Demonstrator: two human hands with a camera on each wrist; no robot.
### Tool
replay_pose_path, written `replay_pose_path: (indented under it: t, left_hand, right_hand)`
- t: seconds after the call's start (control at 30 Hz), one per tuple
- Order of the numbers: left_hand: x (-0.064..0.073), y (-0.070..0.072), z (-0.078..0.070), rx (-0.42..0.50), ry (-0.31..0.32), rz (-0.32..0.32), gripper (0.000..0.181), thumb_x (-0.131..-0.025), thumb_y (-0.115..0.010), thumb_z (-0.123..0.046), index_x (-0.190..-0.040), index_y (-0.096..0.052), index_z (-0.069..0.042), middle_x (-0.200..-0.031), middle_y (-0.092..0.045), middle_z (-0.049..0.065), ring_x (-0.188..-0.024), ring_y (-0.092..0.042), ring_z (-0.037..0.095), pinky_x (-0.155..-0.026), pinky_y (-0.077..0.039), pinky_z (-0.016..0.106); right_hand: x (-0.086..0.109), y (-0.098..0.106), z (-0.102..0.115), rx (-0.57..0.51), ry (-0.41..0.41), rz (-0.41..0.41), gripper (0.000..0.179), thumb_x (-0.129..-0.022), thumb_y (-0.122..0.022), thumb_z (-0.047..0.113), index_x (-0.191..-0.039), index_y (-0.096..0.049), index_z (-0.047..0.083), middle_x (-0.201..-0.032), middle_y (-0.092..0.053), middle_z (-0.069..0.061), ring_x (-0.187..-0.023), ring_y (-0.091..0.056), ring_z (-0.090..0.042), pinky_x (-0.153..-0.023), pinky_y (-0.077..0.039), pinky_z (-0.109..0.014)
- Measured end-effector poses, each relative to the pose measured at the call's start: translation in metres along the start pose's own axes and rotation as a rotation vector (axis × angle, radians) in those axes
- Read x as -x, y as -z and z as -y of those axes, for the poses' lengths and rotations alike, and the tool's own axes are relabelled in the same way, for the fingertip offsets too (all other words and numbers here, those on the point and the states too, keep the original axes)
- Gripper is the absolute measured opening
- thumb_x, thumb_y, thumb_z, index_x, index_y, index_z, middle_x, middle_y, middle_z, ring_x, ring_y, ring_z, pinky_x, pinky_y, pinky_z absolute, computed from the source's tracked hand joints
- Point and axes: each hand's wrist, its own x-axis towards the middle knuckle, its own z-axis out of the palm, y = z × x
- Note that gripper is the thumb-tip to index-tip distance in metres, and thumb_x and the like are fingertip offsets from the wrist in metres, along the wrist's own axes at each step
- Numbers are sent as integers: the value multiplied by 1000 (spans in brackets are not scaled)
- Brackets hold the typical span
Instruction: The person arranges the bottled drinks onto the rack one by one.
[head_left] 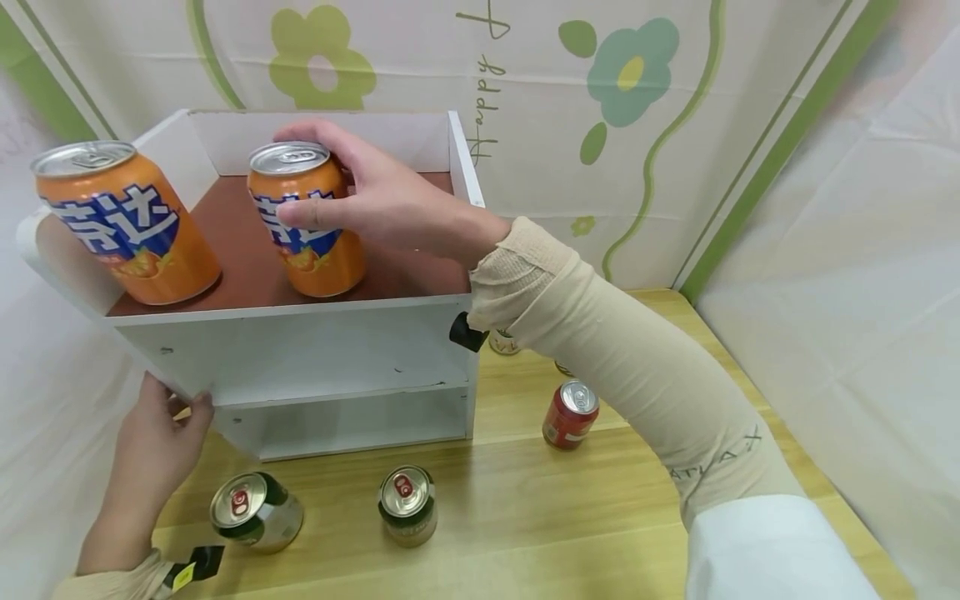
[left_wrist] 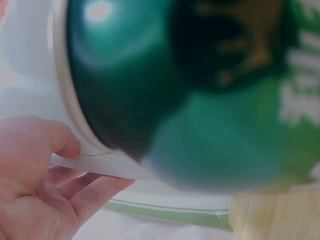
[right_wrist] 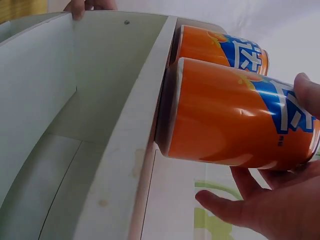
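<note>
My right hand (head_left: 390, 200) grips an orange soda can (head_left: 326, 267) around its upper half, thumb across the label. The can stands upright on the brown top of a white shelf unit (head_left: 337, 307), close to its front edge. A second orange soda can (head_left: 142, 242) stands to its left on the same top. In the right wrist view, the fingers (right_wrist: 225, 207) curve around the gripped can's far side. Low on the left, my left hand (head_left: 157, 446) pinches the edge of the shelf unit's side panel. A green can (left_wrist: 200, 110) fills much of the left wrist view.
On the wooden table (head_left: 495, 533), a green can (head_left: 262, 517) and another green-and-gold can (head_left: 408, 521) stand before the unit. A red can (head_left: 570, 417) stands to its right, with a partly hidden can (head_left: 502, 342) behind. Flowered cloth (head_left: 525, 125) hangs at the back.
</note>
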Motion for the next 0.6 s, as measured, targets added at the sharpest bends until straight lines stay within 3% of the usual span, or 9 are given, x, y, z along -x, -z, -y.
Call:
replay_pose_path:
  t: [0.13, 0.17, 0.27, 0.37, 0.47, 0.6]
  left_hand:
    - [0, 0, -1, -8, 3, 1, 55, -101, -51, -5, -150, -27, 0, -141, -44, 40, -114, -51, 68, -70, -39, -1]
    - [0, 0, -1, -10, 2, 2, 55, -101, -51, -4, -150, -26, 0, -141, -44, 40, -114, -50, 68, -73, -46, 4]
    - [-1, 0, -1, -19, 2, 3, 55, -101, -51, -4, -150, -26, 1, -141, -44, 40, -114, -51, 68, -80, -58, 34]
    - [-1, -1, 0, -24, 1, 6, 55, -101, -51, -4, -150, -25, 1, -141, -43, 41, -114, -50, 68, -78, -47, 59]
    - [-1, -1, 0, -16, -3, 4, 55, -101, -51, -3, -150, -26, 1, -141, -44, 41, -113, -51, 68, -78, -58, 34]
    - [0, 0, 0, -19, -5, -1, 55, -101, -52, -3, -149, -27, 1, -140, -45, 41, -112, -52, 68, -75, -58, 30]
  right_hand:
    - [0, 1, 2, 54, -18, -4, 68, -96, -70, 10, -153, -33, 15, -134, -51, -3, -114, -58, -15, -95, -49, -23]
    - [0, 1, 2, 64, -20, -6, 70, -96, -70, 11, -154, -32, 15, -135, -50, -3, -115, -58, -15, -95, -48, -22]
    - [0, 1, 2, 59, 3, -24, 73, -95, -70, 9, -155, -29, 17, -138, -49, -3, -116, -58, -15, -96, -48, -22]
    - [-1, 2, -1, 50, 55, -32, 69, -94, -70, 5, -152, -34, 16, -138, -49, -3, -117, -57, -15, -95, -49, -23]
    - [-1, 2, -3, 79, 126, -14, 59, -95, -69, 4, -147, -42, 9, -139, -49, -6, -117, -56, -17, -95, -49, -25]
    - [-2, 3, -5, 112, 172, 12, 52, -96, -68, 5, -143, -46, 4, -139, -48, -8, -116, -56, -19, -95, -50, -26]
